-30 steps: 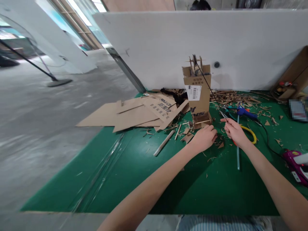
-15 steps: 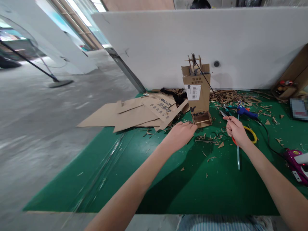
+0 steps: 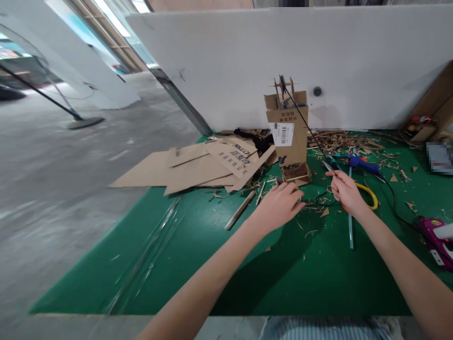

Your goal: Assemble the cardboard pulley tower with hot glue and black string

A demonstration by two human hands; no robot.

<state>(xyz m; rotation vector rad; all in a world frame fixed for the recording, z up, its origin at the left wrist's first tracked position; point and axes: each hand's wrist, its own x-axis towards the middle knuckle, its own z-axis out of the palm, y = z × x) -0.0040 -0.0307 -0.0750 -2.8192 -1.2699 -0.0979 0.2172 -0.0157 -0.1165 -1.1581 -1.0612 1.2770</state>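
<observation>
1. Right hand (image 3: 344, 189): thumb and forefinger pinched on a black string (image 3: 305, 119), other fingers curled in. The string slants up leftward, taut, to the top of the cardboard tower.
2. Left hand (image 3: 279, 204): fingers loosely bent, thumb apart from them, low before the tower's foot. Cannot tell whether my fingertips grip anything there; the back of the hand hides them.
3. Cardboard tower (image 3: 294, 141): upright on the green table (image 3: 170, 278), ahead of me and between my hands. White label (image 3: 282, 134) on its front; upright supports and a crosspiece rise from its open top.
4. Scissors (image 3: 371, 197) with yellow handle lie under and beside my right hand, blades pointing away from me.
5. Blue glue gun (image 3: 364, 164) just beyond, to the right; a clear glue stick (image 3: 351, 231) runs toward me past my right hand.
6. Pale stick (image 3: 240, 210) on the table, left of my left hand.
7. Flat cardboard sheets (image 3: 198, 165) pile at left, partly over the table's edge. Cardboard scraps (image 3: 336, 140) heap behind the tower's right side, along the white panel (image 3: 219, 61).
8. Purple power strip (image 3: 432, 231) at far right.
</observation>
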